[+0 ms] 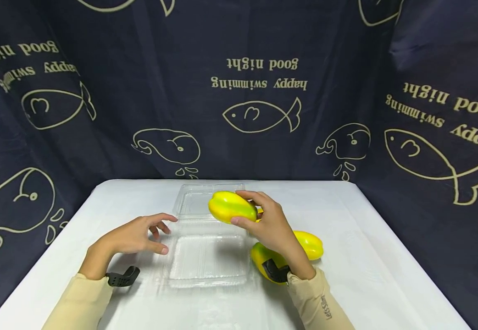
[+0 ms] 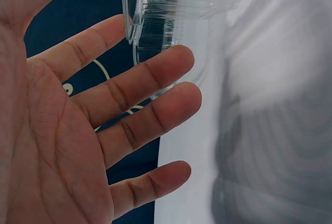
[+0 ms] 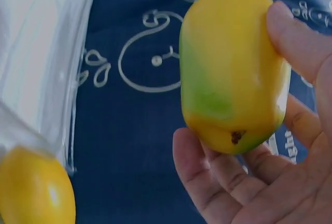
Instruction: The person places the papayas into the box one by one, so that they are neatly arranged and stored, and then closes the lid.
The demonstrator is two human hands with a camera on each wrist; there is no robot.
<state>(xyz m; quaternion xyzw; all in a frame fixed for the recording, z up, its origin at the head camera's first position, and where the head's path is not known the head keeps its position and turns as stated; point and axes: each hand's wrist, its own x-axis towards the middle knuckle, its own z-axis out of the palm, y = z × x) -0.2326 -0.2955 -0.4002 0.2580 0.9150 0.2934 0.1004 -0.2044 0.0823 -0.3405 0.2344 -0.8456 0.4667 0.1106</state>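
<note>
My right hand [image 1: 269, 224] grips a smooth yellow fruit [image 1: 230, 206] with a green patch, thumb on one side and fingers on the other. In the right wrist view a dark stem mark shows on its near end. The fruit is raised over a clear plastic clamshell box [image 1: 208, 280], which lies with its lid folded back. My left hand [image 1: 136, 236] hovers beside the box's left edge, fingers spread and holding nothing. In the left wrist view the fingertips [image 2: 179, 99] overlap the ribbed clear plastic [image 2: 176, 1].
Two more yellow fruits, one farther right [image 1: 311, 245] and one nearer [image 1: 261, 259], lie under my right forearm, partly hidden by it. A bit of yellow also shows behind the right fingers. The white table [image 1: 371, 275] ends at a dark curtain [image 1: 259, 156] with fish drawings.
</note>
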